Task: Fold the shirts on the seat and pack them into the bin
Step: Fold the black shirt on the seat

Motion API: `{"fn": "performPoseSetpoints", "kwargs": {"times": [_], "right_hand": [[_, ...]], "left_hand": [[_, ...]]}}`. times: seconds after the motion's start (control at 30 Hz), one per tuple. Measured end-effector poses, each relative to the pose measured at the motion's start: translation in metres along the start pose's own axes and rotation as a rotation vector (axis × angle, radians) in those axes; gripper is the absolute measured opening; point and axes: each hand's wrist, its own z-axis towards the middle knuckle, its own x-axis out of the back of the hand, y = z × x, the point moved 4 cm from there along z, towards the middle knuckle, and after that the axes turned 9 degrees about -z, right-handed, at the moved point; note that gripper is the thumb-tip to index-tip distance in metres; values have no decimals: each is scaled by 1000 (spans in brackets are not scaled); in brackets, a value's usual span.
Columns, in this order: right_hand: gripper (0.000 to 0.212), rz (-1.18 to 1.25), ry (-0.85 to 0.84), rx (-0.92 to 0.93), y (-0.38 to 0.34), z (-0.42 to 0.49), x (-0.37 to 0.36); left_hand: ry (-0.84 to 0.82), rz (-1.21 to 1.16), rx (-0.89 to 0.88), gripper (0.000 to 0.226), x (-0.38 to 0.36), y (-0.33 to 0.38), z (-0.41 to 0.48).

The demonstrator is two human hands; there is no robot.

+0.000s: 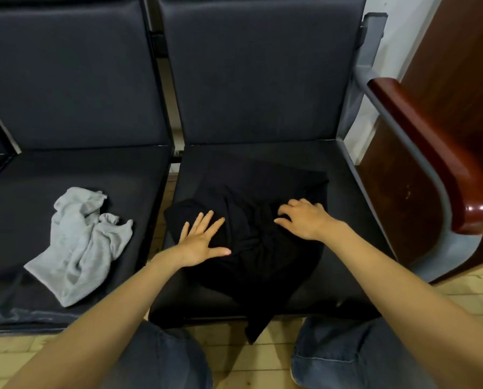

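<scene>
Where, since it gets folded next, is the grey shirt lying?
In the head view the grey shirt lies crumpled on the left seat, left of the black shirt on the right seat.

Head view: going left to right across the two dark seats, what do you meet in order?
Crumpled light grey cloth shirt → left hand → right hand → glossy reddish-brown wooden armrest.
</scene>
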Motion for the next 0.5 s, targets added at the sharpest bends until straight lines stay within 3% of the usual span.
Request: {"fn": "performPoseSetpoints", "kwargs": {"times": [0.07,0.13,0.17,0.23,0.3,0.43,0.5], "right_hand": [[51,-61,-124,39,-8,-17,5],[56,-35,-283,100,-17,-40,6],[57,-7,-277,100,-19,-48,6],[51,103,-40,30,-14,-47,13],[37,249,192,-46,-5,-31,10],[59,146,-4,-75,-5,-7,-27],[71,154,5,-120,0,-11,-35]], "left_hand": [[71,7,90,83,20,-10,9],[256,23,184,83,38,-11,15],[358,64,171,79,41,-6,14],[494,133,61,65,36,10,12],[458,88,8,56,21,16,10],[207,-14,24,70,3,8,0],[89,19,16,79,2,8,-15]]}}
